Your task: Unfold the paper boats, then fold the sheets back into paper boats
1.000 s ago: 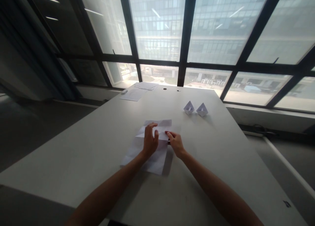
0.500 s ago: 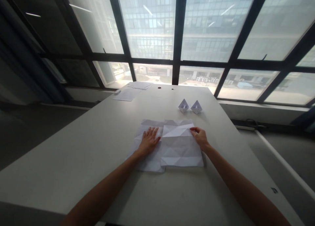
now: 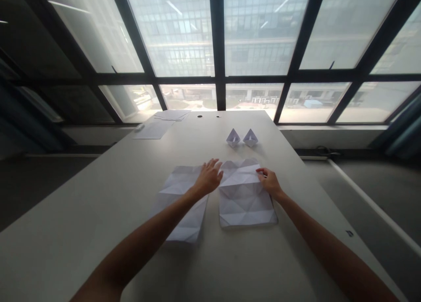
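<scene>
Two creased white sheets of paper lie side by side on the table, a narrow gap between them. My left hand has its fingers apart, over the upper right corner of the left sheet and close to the edge of the right one. Its fingers grip nothing that I can see. On the right sheet, which is crossed by folds, my right hand pinches the upper right edge. Beyond the sheets stand two small folded paper boats next to each other.
Several flat sheets of paper lie at the far left of the white table, with a small pale object beside them. Large windows rise behind the table. A cable lies off its right side.
The left sheet has slid left and towards me, so the sheets no longer overlap. My left hand has moved off it to the right and away. My right hand keeps its pinch.
</scene>
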Motion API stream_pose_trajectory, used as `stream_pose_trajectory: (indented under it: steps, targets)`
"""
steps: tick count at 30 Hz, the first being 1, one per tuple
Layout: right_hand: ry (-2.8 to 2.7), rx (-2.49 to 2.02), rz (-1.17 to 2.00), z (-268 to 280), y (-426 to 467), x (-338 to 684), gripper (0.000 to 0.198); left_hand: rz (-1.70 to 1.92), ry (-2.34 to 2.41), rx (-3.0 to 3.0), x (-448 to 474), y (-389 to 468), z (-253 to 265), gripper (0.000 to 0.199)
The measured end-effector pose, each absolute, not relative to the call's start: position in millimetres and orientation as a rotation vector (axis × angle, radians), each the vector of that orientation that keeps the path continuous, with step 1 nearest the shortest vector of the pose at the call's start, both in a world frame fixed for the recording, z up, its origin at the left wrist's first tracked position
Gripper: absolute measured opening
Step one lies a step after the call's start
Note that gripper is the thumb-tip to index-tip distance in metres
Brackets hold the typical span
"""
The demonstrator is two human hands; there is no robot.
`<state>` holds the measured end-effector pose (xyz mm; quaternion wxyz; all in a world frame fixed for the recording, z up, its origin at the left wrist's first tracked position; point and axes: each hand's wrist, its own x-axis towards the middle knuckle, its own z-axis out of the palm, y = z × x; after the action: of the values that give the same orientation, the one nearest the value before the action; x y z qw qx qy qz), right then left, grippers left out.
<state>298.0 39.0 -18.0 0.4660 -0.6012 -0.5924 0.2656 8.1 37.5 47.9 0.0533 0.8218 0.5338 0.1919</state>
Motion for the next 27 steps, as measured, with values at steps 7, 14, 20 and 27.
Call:
stream_pose_trajectory:
  steps: [7,14,20,27]
  targets:
    - [-1.580,-1.742,0.279,-11.0,16.6,299.7,0.036,0.547,1.282,2.587,62.9,36.6,2.1,0.055]
    - [-2.146,-1.552,0.088,-1.9,-0.4,260.1,0.046,0.445,1.264,2.649,41.9,27.9,-8.6,0.068]
    - [-2.351,-1.573,0.224,-15.1,7.1,255.3,0.059,0.412,1.267,2.651,28.7,29.0,-6.1,0.074]
    - [-2.300,-1.622,0.219,-17.9,9.1,262.8,0.060,0.406,1.214,2.616,26.0,35.9,-1.7,0.085]
